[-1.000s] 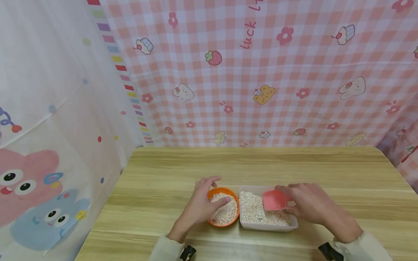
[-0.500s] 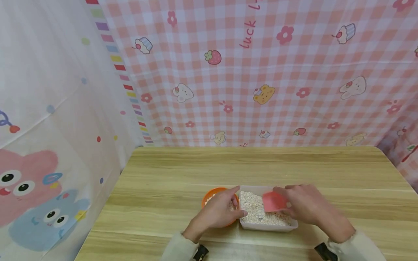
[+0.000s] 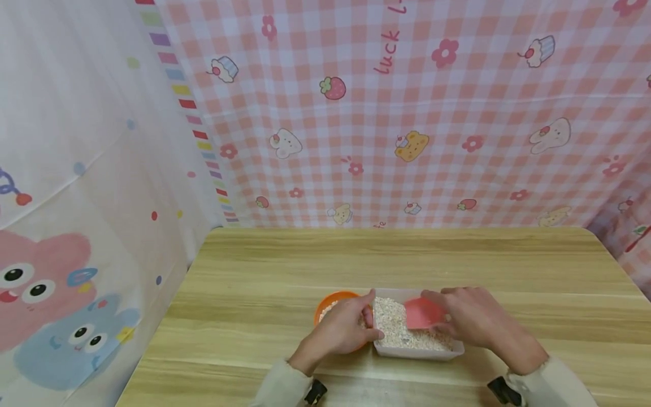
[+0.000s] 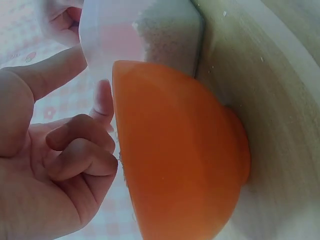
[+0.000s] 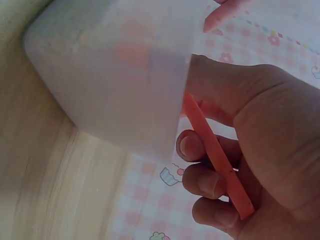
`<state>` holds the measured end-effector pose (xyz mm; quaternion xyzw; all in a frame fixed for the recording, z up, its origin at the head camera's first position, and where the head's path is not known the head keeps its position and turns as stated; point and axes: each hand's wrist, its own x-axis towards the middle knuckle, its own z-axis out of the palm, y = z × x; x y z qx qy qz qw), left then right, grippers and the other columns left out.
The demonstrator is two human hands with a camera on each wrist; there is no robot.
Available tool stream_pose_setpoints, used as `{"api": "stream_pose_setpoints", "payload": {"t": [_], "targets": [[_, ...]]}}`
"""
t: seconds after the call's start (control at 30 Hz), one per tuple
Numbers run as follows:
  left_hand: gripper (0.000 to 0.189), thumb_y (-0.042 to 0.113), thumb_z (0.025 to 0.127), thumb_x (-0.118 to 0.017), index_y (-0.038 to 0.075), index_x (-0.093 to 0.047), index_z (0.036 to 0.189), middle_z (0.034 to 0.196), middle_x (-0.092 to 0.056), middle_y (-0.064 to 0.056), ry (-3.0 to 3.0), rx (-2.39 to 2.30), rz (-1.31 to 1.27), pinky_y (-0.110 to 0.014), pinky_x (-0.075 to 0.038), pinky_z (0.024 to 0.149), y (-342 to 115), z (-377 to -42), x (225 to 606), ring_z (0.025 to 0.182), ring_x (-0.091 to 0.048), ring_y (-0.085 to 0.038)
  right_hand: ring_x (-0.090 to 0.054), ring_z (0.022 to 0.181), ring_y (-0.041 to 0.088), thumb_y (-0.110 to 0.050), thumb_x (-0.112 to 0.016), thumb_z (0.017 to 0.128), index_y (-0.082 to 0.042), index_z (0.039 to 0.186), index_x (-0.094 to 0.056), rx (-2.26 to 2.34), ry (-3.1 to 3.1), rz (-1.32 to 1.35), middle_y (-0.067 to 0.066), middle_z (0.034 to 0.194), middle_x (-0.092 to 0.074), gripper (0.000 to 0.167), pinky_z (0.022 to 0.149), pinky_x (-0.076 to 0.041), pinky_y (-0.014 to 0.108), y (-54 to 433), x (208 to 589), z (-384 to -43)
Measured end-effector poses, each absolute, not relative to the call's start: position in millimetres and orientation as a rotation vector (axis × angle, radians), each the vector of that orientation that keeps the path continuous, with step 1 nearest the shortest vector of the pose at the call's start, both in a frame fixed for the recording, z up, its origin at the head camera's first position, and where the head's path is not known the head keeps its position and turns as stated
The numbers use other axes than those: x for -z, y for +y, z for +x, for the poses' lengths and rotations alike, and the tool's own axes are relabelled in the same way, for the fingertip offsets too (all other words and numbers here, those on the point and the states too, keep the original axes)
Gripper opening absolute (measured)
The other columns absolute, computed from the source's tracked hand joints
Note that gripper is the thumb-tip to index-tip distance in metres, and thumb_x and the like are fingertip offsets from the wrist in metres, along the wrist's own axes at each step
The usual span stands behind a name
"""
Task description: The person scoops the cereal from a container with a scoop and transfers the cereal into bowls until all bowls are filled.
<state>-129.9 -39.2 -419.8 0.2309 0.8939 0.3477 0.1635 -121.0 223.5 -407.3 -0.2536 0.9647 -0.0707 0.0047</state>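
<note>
My right hand (image 3: 470, 316) grips the handle of a red scoop (image 5: 215, 155). The scoop's blade (image 3: 423, 314) rests against pale oat-like flakes (image 3: 394, 325) in a translucent white plastic container (image 3: 417, 354). My left hand (image 3: 343, 325) reaches over an orange bowl (image 4: 175, 155) and holds the container's left end with thumb and index finger. In the left wrist view its other fingers (image 4: 80, 162) curl above the bowl's rim. The bowl also holds flakes, mostly hidden by that hand in the head view.
The bowl and container stand side by side on a wooden table (image 3: 285, 260). A few loose flakes (image 4: 225, 13) lie on the wood. Behind the table hangs a pink checked cloth (image 3: 366, 124), and a white printed cloth (image 3: 112, 192) hangs at the left.
My left hand has moved right, from around the orange bowl to the container's left end. The bowl sits slightly further left than a second ago. The scoop has shifted slightly left in the flakes.
</note>
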Motion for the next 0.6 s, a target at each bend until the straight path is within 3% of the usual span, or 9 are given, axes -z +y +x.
{"api": "stream_pose_setpoints", "payload": {"t": [0.33,0.53,0.6], "targets": [[0.083,0.018,0.085,-0.080,0.002,-0.035,0.152,0.070,-0.055,0.010,2.503,-1.007,0.629,-0.019,-0.041,0.062,-37.2,-130.4,418.2,0.058,-0.046,-0.004,-0.037,0.054,0.003,-0.036,-0.086,0.073,-0.016,0.124,-0.068,0.237,3.032,-0.899,-0.002,0.084,-0.068,0.058,0.049,-0.036,0.022,221.7,411.8,-125.5],[0.083,0.017,0.085,-0.080,0.004,-0.034,0.153,0.068,-0.055,0.007,2.487,-1.009,0.600,-0.019,-0.043,0.064,-37.6,-129.5,416.2,0.058,-0.047,-0.005,-0.061,0.065,0.012,-0.038,-0.086,0.074,-0.015,0.126,-0.068,0.221,3.021,-0.941,0.011,0.101,-0.073,0.059,0.058,-0.052,0.032,221.7,413.4,-128.2],[0.083,0.017,0.085,-0.080,0.004,-0.034,0.153,0.068,-0.056,0.006,2.487,-1.009,0.590,-0.019,-0.043,0.064,-37.7,-129.2,416.1,0.059,-0.048,-0.006,-0.062,0.067,0.013,-0.038,-0.085,0.074,-0.015,0.126,-0.068,0.239,3.018,-0.961,0.011,0.100,-0.073,0.059,0.060,-0.054,0.035,221.5,414.2,-128.6]]}}
